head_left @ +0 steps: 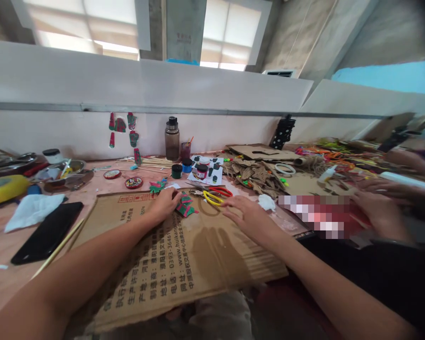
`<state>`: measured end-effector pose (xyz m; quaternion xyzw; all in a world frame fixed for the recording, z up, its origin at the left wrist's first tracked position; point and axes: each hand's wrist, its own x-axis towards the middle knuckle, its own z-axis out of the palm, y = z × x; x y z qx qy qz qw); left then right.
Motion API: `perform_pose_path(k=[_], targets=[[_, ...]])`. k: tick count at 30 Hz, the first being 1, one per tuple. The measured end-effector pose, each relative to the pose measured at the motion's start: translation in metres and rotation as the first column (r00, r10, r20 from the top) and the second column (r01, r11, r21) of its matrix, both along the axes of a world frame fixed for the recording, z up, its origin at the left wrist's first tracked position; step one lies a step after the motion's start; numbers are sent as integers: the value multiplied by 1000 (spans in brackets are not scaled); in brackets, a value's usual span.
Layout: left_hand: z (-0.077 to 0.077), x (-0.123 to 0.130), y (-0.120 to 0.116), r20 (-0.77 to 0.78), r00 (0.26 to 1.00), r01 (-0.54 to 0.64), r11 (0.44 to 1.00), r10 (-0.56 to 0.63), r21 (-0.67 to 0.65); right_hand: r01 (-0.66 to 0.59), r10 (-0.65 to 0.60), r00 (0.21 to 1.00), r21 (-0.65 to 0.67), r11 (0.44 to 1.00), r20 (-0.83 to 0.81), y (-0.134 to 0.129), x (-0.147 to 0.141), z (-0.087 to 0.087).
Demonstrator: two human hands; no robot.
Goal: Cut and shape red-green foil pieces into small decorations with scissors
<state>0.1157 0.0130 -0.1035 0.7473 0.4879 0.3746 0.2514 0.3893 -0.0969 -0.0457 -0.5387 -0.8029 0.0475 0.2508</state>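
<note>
My left hand [166, 204] is closed at the edge of a green-and-red painted cut-out [186, 206], its fingertips partly hidden. A similar green and red piece [157, 186] lies just beyond it. Under both hands is a printed brown cardboard sheet [212, 269]. My right hand [246, 215] hovers over its right side, fingers apart and holding nothing. Close to those fingertips is a yellow-handled tool [212, 198]; whether they touch it I cannot tell. A red-handled tool [222, 191] rests behind the yellow one.
Paint jars [176, 171], a bottle [172, 139] and thin sticks [152, 163] stand or lie at the back. To the left are a black phone [47, 232], tissue [33, 211] and yellow tape [5, 189]. Twine [250, 174] lies right of centre; a co-worker's hand [380, 210] is farther right.
</note>
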Motion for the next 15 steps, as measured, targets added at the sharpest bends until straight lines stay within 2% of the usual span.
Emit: perform_pose_path(k=[3,6,10,15], targets=[[0,-5,-2,-110,993,38,999,-38,-3,136,-130,975,-24,990,182,36,-18,-8],[-3,-8,-5,-218,975,50,998,-38,48,247,-203,919,-92,965,337,54,-29,-12],[-6,-9,-7,-182,977,114,993,-110,11,259,-182,895,-143,955,406,62,-29,-17],[-5,-7,-7,-104,982,150,987,-155,-58,321,-261,849,-57,945,459,67,-18,-11]])
